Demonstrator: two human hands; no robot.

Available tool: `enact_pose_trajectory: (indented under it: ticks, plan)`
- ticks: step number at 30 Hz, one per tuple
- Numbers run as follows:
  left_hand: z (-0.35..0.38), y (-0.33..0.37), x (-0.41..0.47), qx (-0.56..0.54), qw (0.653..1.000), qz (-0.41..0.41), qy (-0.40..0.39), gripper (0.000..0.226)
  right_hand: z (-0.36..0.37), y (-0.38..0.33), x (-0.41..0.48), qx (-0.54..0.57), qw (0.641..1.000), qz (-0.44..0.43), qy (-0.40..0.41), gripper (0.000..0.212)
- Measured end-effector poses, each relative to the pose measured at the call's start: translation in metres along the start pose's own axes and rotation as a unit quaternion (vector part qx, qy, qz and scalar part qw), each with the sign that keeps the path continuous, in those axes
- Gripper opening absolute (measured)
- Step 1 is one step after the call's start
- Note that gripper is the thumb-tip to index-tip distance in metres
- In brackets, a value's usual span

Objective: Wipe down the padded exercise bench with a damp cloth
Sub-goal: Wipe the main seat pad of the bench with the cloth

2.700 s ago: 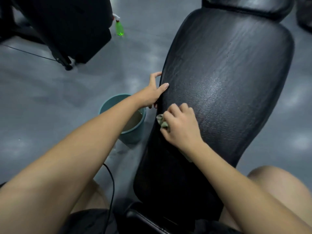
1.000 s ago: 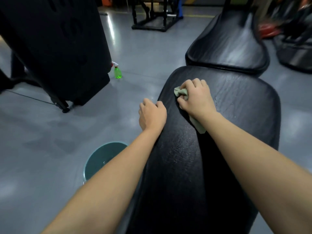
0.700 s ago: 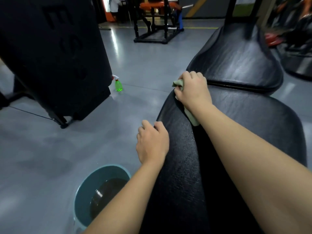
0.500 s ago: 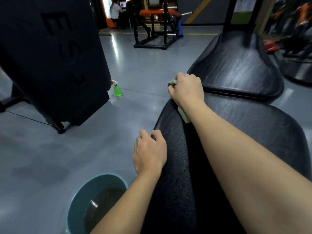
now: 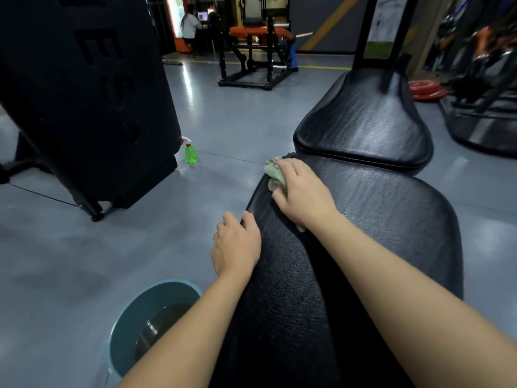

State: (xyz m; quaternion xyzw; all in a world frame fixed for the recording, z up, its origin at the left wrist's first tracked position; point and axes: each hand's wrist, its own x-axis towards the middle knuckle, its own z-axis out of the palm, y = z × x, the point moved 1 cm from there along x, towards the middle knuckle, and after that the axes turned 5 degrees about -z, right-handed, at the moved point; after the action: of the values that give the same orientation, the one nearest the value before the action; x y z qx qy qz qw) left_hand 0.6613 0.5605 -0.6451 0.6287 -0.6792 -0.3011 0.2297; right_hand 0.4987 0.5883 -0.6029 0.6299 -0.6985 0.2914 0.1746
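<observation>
Floor: a glossy grey gym floor (image 5: 84, 247) fills the left half of the view and runs to the far wall.

Machine: a tall, matte black machine housing (image 5: 84, 93) leans in at upper left, standing on the floor well apart from the bench.

Bench: a long black textured vinyl bench pad (image 5: 377, 233) stretches from the bottom edge up the centre and right. Parts of its surface shine.

Second pad: a smaller black vinyl seat pad (image 5: 361, 127) sits just beyond the far end of the bench pad, with a narrow gap between them.

Far equipment: a black steel rack with an orange cushion (image 5: 257, 51) stands in the background.

Bucket: a round teal plastic bucket (image 5: 126, 317) holding murky water stands on the floor, just beside the left edge of the bench pad and partly hidden under the left forearm.

Right hand: the right hand (image 5: 302, 196) is reaching forward, fingers closed over the cloth and pressing it down onto the pad.

Left hand: the left hand (image 5: 237, 247) rests on the left edge of the bench pad, nearer than the right hand. Its fingers bend down over the rim and appear to grasp it, though the fingertips are hidden.

Cloth: a crumpled pale green cloth (image 5: 274, 172) lies on the far left corner of the bench pad, bunched under the right hand, with one end poking out beyond the fingers.

Spray bottle: a small bright green spray bottle with a white trigger (image 5: 191, 154) stands upright on the floor at the foot of the machine housing.
</observation>
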Motion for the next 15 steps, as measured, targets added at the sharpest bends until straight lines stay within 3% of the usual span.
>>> enact_pose_trajectory:
  ticks: [8, 15]
  plan:
    - [0.003, -0.004, 0.003, 0.01, 1.0, 0.022, 0.006, 0.045, 0.014, 0.019, 0.052, -0.076, 0.996, 0.04, -0.013, 0.028]
    - [0.009, -0.002, 0.008, 0.024, 0.999, 0.026, 0.023, 0.041, 0.029, 0.022, 0.107, -0.122, 0.982, 0.102, -0.098, 0.038]
